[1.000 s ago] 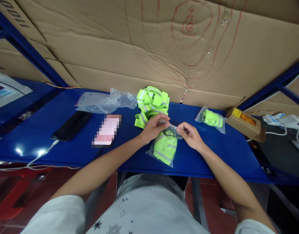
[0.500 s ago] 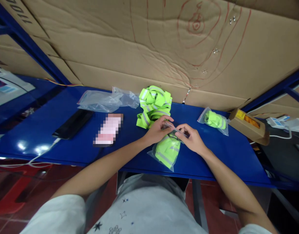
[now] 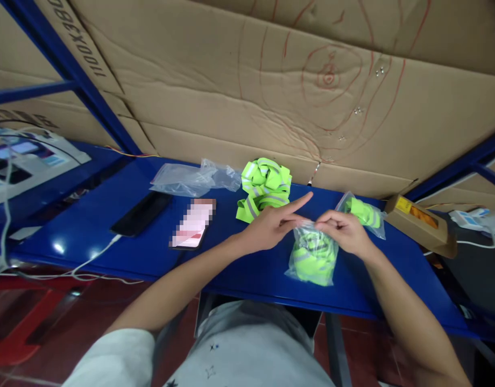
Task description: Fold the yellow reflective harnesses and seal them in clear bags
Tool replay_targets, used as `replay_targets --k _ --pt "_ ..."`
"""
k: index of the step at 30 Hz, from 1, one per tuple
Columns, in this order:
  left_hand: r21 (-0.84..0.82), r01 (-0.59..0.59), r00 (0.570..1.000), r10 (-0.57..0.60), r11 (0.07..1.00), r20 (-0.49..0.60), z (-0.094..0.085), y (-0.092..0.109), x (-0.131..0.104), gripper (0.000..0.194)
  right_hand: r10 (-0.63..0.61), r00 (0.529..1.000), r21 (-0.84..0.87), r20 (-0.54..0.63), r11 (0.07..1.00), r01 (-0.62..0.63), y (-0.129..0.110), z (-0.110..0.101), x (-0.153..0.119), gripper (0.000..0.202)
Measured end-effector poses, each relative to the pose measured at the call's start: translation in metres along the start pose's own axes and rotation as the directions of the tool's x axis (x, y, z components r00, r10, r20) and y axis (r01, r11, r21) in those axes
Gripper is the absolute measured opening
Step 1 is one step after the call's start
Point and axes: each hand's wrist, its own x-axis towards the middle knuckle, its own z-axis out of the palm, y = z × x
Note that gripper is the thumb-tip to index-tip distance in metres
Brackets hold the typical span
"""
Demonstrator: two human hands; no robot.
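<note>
A clear plastic zip bag (image 3: 315, 260) with a folded neon-green strap with grey reflective stripes inside stands tilted near the table's front edge. My right hand (image 3: 346, 231) pinches the top edge of this bag at its right side. At the top left corner is my left hand (image 3: 271, 228), its index finger stretched out past the bag and its other fingers closed at the bag's edge. Just behind my left hand lies a loose heap of neon-green reflective straps (image 3: 266, 185). A second bagged green strap (image 3: 364, 212) rests beyond my right hand.
On the blue table (image 3: 239, 274) a phone with a blurred screen (image 3: 194, 226) and a black device (image 3: 140, 214) with a white cable lie to the left. Flat clear bags (image 3: 186, 180) are behind them. An open cardboard box (image 3: 421, 226) stands at the right, before a cardboard wall (image 3: 215, 97).
The bag has been raised more upright and shifted right. My left index finger has straightened away from the bag's top, while my right hand keeps its pinch. The camera view has shifted.
</note>
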Motion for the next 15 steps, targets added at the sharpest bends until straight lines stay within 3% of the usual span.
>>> replay_targets --k 2,3,5,7,9,11,12,15 --pt "0.270 -0.078 0.984 0.118 0.960 -0.135 -0.018 0.017 0.004 0.055 0.033 0.993 -0.129 -0.113 0.991 -0.047 0.001 -0.029 0.010 0.052" --pt "0.370 -0.084 0.952 0.184 0.925 -0.243 -0.029 0.022 0.005 0.051 0.066 0.976 -0.186 -0.207 0.977 -0.106 0.005 -0.045 0.014 0.055" --pt "0.462 -0.051 0.856 0.278 0.885 -0.437 -0.050 0.027 0.006 0.045 0.139 0.913 -0.260 -0.383 0.932 -0.251 0.019 -0.073 0.022 0.062" --pt "0.476 -0.005 0.807 0.285 0.879 -0.517 -0.065 0.021 0.004 0.041 0.159 0.858 -0.322 -0.489 0.881 -0.346 0.039 -0.091 0.024 0.058" --pt "0.519 0.040 0.832 0.259 0.854 -0.490 -0.070 0.007 0.000 0.040 0.120 0.797 -0.474 -0.593 0.747 -0.465 0.059 -0.093 0.022 0.052" --pt "0.606 0.087 0.877 0.227 0.790 -0.423 -0.068 -0.012 -0.003 0.039 0.052 0.771 -0.570 -0.635 0.642 -0.513 0.074 -0.080 0.019 0.051" --pt "0.644 0.108 0.896 0.207 0.757 -0.393 -0.065 -0.022 -0.004 0.039 0.010 0.774 -0.607 -0.633 0.614 -0.505 0.080 -0.071 0.018 0.052" --pt "0.701 0.173 0.922 0.136 0.692 -0.362 -0.059 -0.045 -0.003 0.037 -0.091 0.813 -0.650 -0.576 0.655 -0.387 0.089 -0.040 0.018 0.047"
